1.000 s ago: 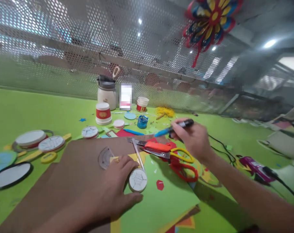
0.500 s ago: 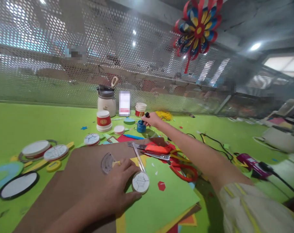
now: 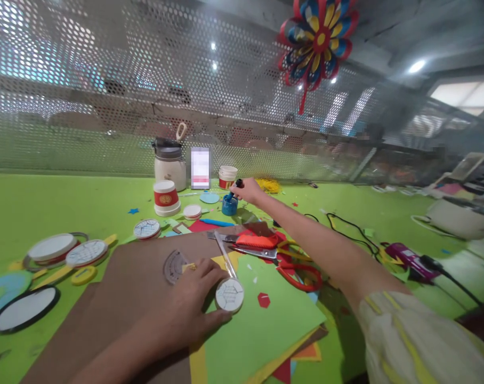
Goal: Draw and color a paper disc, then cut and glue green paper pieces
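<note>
Flat, medium-bright indoor light from where I'm standing, ceiling lamp and window glaring upper right, soft shadow below the right forearm, mesh panel speckled with highlights, right edge smeared and stretched (upright screen reduced to coarse pixels), tabletop reasonably sharp mid-view.

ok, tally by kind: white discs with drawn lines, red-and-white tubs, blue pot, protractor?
White discs with drawn lines: 3
Red-and-white tubs: 2
Blue pot: 1
Protractor: 1
Total: 7
</note>
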Demonstrator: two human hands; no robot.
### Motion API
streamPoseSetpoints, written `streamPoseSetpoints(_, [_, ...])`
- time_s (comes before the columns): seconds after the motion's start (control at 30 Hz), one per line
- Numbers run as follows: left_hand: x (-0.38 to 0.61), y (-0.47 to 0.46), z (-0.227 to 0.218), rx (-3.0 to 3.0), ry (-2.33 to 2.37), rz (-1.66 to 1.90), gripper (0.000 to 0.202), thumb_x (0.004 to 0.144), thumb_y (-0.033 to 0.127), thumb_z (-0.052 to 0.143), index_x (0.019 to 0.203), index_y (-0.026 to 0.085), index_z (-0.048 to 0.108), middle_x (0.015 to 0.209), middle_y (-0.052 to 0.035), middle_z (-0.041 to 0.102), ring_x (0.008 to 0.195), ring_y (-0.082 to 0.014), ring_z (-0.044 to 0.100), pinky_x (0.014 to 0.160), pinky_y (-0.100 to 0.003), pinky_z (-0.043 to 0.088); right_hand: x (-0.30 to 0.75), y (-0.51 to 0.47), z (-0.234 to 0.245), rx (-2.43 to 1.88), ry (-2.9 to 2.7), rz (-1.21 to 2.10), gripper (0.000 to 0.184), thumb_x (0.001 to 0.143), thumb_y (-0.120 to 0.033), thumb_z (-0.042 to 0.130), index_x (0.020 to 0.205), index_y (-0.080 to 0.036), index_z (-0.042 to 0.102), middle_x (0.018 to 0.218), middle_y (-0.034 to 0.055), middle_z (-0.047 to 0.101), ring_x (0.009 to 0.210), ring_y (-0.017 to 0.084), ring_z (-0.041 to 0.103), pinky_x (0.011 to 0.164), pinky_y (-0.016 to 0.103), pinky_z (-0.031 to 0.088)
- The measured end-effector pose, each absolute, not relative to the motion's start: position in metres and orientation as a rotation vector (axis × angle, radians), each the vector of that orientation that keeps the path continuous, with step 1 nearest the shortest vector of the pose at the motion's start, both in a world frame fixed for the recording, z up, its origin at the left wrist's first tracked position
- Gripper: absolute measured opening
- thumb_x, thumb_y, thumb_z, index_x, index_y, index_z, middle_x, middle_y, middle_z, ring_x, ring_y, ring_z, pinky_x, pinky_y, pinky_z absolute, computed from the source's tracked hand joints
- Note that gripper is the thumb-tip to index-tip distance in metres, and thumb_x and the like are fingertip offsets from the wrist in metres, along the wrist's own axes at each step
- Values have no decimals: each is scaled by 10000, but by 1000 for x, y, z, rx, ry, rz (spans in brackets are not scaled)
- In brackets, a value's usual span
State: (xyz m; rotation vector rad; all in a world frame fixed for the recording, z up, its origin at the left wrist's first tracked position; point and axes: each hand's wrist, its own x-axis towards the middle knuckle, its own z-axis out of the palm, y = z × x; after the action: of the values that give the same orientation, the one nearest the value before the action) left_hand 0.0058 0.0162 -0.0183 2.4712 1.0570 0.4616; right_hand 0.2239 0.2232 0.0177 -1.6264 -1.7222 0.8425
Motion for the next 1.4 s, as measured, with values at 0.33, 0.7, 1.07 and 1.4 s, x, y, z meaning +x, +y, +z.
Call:
streamPoseSetpoints(0.33, [12, 12, -4, 2396, 1103, 369, 341, 715, 256, 669, 1047, 190, 624, 1101, -108, 609, 1003, -289, 564, 876, -440, 454, 238, 201, 34, -1494, -1564, 927, 323, 951, -319, 602, 1230, -157, 582, 1221, 94, 617, 1021, 225, 644, 854, 428, 558])
streamPoseSetpoints(0.7, [11, 13, -6, 2340, 1120, 368, 354, 712, 247, 688, 1054, 175, 633, 1112, -106, 597, 1011, -279, 562, 893, -431, 452, 290, 73, 47, -1055, -1188, 1033, 376, 767, -512, 736, 815, -146, 665, 597, -8, 629, 516, 102, 567, 490, 218, 461])
streamPoseSetpoints(1.07, [10, 21, -18, 2382, 1015, 393, 438, 764, 371, 700, 1133, 152, 613, 1149, -127, 575, 1069, -305, 528, 933, -465, 427, 265, -4, 13, -1019, -1194, 1183, 183, 833, -360, 740, 860, -183, 705, 633, -19, 647, 558, 87, 591, 502, 168, 482])
streamPoseSetpoints(1.4, [8, 20, -24, 2417, 979, 452, 447, 785, 388, 707, 1173, 204, 585, 1158, -89, 565, 1070, -276, 530, 918, -425, 437, 253, -24, 12, -1189, -1631, 911, 103, 874, -202, 661, 974, -206, 686, 792, -10, 688, 668, 109, 649, 635, 217, 524])
